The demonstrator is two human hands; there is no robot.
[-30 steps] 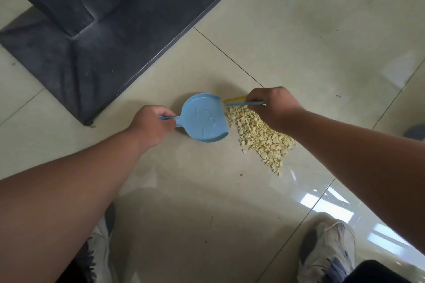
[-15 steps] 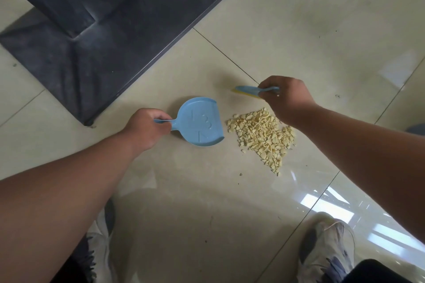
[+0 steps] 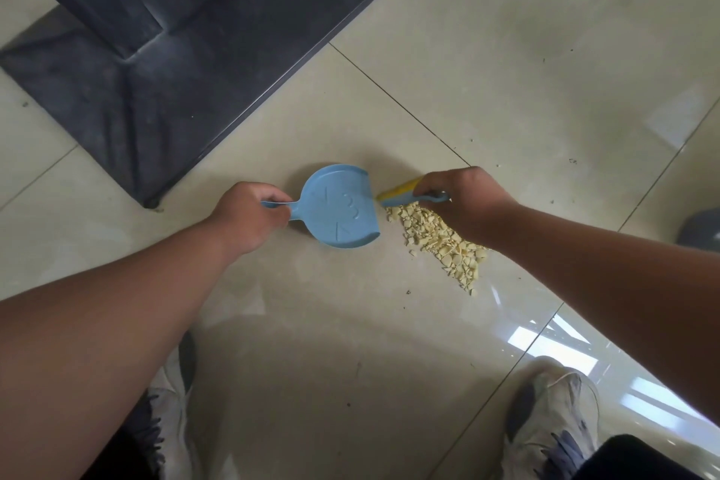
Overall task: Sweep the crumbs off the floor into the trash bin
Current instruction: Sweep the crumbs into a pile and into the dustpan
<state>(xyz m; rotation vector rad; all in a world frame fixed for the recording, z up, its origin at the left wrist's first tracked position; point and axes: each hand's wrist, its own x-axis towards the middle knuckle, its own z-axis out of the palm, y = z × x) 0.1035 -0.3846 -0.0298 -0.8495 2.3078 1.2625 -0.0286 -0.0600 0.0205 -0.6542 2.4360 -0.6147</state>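
A small blue dustpan (image 3: 339,207) lies flat on the tiled floor, its open edge facing right. My left hand (image 3: 249,216) grips its short handle. My right hand (image 3: 463,201) grips a small blue brush with yellow bristles (image 3: 403,193), whose head sits at the pan's upper right corner, on the top of the crumbs. A pile of pale yellow crumbs (image 3: 440,242) lies just right of the pan and partly under my right wrist. No crumbs show inside the pan. No trash bin is clearly in view.
A dark metal table base (image 3: 187,62) with its post fills the upper left, close behind the dustpan. My two shoes (image 3: 553,421) stand at the bottom. A grey rounded object (image 3: 701,230) shows at the right edge. Open tile stretches to the upper right.
My right hand has brought the brush back down from above the pile to its top edge beside the pan. The dustpan has shifted slightly right, toward the crumbs.
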